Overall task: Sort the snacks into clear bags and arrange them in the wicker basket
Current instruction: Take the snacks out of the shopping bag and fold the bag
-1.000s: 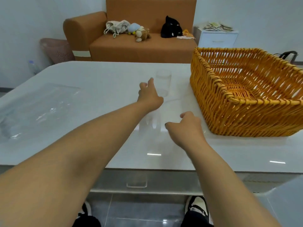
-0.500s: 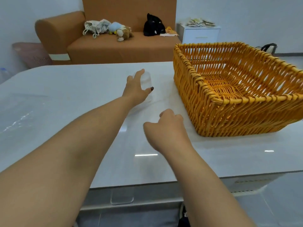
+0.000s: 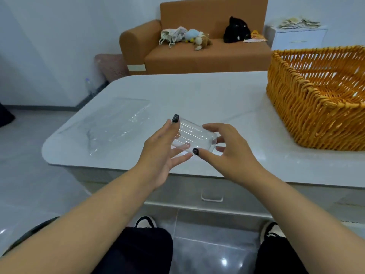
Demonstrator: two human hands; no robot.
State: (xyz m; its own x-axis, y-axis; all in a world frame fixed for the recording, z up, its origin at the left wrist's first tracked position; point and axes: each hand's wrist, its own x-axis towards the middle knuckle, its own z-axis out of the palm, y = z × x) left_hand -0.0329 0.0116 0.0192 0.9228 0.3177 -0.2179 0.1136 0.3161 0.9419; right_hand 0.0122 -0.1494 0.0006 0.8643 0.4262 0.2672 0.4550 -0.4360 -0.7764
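Observation:
A clear ribbed plastic cup (image 3: 192, 136) lies on its side in the air above the table's front edge, between both hands. My left hand (image 3: 161, 153) holds it from the left, thumb on top and fingers underneath. My right hand (image 3: 229, 153) grips its right end, thumb below and fingers over it. A stack of clear bags (image 3: 118, 120) lies flat on the white table (image 3: 217, 91) to the left. The orange wicker basket (image 3: 308, 115) stands at the right with nothing visible inside. No snacks are in view.
Under the table's front edge is a drawer with a clear handle (image 3: 212, 196). Behind the table stand a brown sofa (image 3: 197, 56) with soft toys, a white cabinet (image 3: 296, 38) and a pink bin (image 3: 110, 66). My legs and shoes show below.
My left hand took the clear cup that stood beside the basket and brought it toward me. My right hand rose from the table to grip its other end. The view turned left.

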